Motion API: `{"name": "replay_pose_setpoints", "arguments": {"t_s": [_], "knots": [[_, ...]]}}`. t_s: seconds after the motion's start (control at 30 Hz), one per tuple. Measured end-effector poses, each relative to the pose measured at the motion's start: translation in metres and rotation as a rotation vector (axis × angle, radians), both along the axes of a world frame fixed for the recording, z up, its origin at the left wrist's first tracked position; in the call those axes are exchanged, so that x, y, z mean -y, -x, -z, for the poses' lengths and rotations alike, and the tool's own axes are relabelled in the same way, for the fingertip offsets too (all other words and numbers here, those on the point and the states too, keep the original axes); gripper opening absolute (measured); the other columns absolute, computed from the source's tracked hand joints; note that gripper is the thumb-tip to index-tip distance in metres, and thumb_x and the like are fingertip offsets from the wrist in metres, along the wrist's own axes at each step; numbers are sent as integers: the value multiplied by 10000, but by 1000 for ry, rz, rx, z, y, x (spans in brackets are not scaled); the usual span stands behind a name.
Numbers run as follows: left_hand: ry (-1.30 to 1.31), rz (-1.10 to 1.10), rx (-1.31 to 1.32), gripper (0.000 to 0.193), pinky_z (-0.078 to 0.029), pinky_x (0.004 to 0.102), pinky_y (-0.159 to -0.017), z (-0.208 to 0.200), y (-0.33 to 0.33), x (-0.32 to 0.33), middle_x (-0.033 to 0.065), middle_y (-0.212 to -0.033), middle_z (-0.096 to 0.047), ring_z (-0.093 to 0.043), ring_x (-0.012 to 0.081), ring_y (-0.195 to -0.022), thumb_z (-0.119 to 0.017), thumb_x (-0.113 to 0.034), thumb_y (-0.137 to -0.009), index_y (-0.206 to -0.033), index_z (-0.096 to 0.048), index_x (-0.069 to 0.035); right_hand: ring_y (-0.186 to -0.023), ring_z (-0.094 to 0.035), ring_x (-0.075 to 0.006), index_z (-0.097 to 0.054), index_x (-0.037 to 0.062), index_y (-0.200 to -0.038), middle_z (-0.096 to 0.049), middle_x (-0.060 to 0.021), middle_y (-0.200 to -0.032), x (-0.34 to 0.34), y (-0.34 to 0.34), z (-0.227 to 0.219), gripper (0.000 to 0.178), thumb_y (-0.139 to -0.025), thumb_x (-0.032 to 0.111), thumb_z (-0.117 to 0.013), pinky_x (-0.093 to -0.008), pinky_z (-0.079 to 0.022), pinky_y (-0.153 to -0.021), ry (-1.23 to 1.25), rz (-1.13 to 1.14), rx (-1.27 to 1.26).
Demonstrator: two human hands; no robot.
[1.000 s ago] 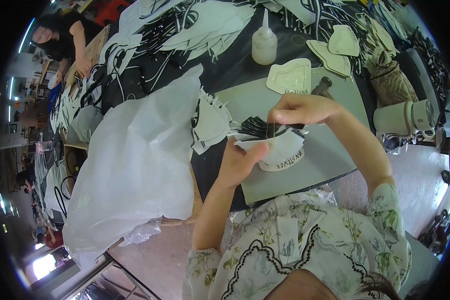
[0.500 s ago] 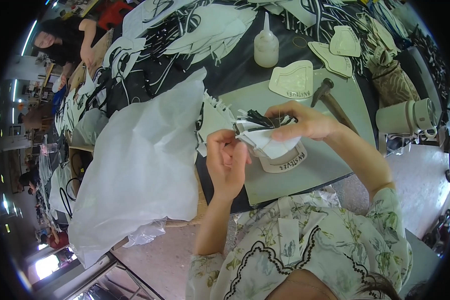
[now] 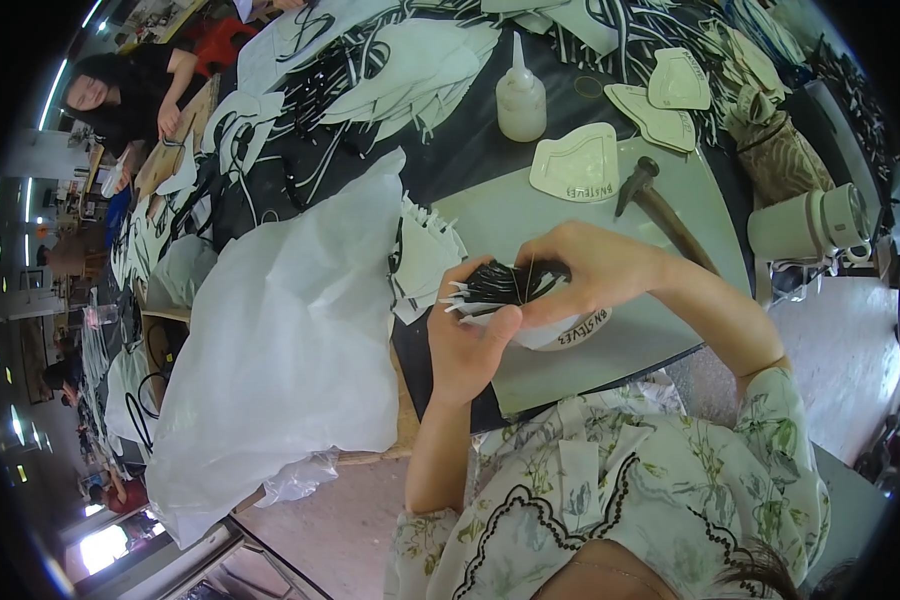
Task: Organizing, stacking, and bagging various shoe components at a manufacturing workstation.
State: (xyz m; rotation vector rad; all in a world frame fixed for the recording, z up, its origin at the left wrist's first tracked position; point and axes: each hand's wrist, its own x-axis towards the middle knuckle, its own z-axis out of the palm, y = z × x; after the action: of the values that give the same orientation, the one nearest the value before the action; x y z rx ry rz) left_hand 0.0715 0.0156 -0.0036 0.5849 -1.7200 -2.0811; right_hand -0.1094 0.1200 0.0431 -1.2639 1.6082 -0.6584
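Between my two hands is a bundle of black and white cut pieces (image 3: 492, 286), its dark edges facing up. My left hand (image 3: 460, 350) grips its left side, with the thumb along the near face. The fingers of my right hand (image 3: 605, 262) close round its right side. A thin rubber band (image 3: 527, 278) runs over the bundle near my right fingers. Just below my hands, a cream template (image 3: 587, 329) with lettering lies partly hidden on the grey-green mat (image 3: 610, 375). Beside my left hand is a pile of white pieces with toothed edges (image 3: 422, 255).
A hammer (image 3: 663, 208) lies right of another cream template (image 3: 576, 165). Behind stands a nozzle bottle (image 3: 521, 105). A large white plastic sheet (image 3: 280, 340) covers the table's left side. At the right edge is a pale tumbler (image 3: 810, 223). A person (image 3: 150, 95) sits far left.
The bundle has turned so its black edges face up. My left hand, loosely curled at its side before, now wraps it; my right hand has shifted slightly with the band.
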Motion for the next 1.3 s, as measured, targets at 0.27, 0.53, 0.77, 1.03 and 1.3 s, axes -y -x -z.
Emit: {"name": "replay_pose_setpoints", "arguments": {"t_s": [0.27, 0.53, 0.77, 1.03, 1.3], "knots": [[-124, -107, -453, 715, -448, 312, -908, 18, -1, -9, 114, -1161, -575, -569, 165, -1033, -695, -470, -828, -1252, -442, 48, -664, -650, -162, -628, -7, -837, -660, -85, -745, -3, 4, 30, 610, -973, 538, -389, -260, -504, -547, -153, -7, 1029], [-430, -346, -279, 421, -470, 295, -873, 32, 7, 2, 65, -1167, -554, -567, 144, -1016, -568, -240, -954, -1279, -404, -29, -838, -570, -109, -624, 19, -908, -603, -40, -913, -21, -17, 37, 279, -985, 261, -509, -247, -478, -671, 519, 281, 565], [-228, -529, -87, 398, -482, 251, -794, 19, -1, 3, 70, -1066, -583, -569, 111, -934, -585, -169, -935, -1265, -418, -22, -1162, -473, -198, -433, 5, -1340, -470, -124, -1294, -5, -27, 45, 652, -867, 397, -649, -339, -430, -937, 567, 570, 653], [638, -151, -534, 667, -440, 390, -892, -56, -50, -6, 164, -1139, -538, -542, 299, -1029, -787, -147, -721, -1261, -434, 22, -1392, -258, -330, -180, 2, -1474, -241, -215, -1505, 16, -64, -30, 1245, -642, 871, -498, -469, -229, -1114, 784, 500, 471], [-56, 183, -988, 623, -497, 413, -823, -45, -194, 21, 271, -1145, -567, -612, 358, -942, -766, -164, -676, -1179, -516, 105, -1023, -556, -272, -455, -10, -1296, -540, -165, -1208, 102, -160, -86, 705, -713, 196, -795, -356, -438, -854, 1050, -200, -387]]}}
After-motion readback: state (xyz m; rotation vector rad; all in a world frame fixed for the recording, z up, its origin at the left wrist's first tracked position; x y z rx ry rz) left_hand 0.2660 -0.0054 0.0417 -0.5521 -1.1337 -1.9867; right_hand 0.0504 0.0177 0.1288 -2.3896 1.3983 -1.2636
